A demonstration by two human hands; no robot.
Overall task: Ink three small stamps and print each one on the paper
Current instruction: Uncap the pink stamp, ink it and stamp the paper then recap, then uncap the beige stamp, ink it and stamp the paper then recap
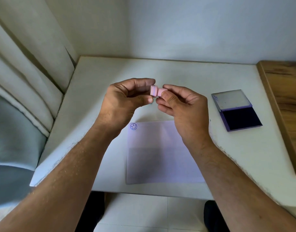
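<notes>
Both my hands pinch the pink stamp above the paper: left hand at one end, right hand at the other. Open ink pad right of the paper.

Pink stamp held sideways above paper bearing one smiley print.

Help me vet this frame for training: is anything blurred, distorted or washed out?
Head view: wide-angle bending bows the table edges; both hands and the pink stamp are slightly soft; the ink pad lid catches pale glare; the forearms shade the paper; the smiley print stays legible.
</notes>
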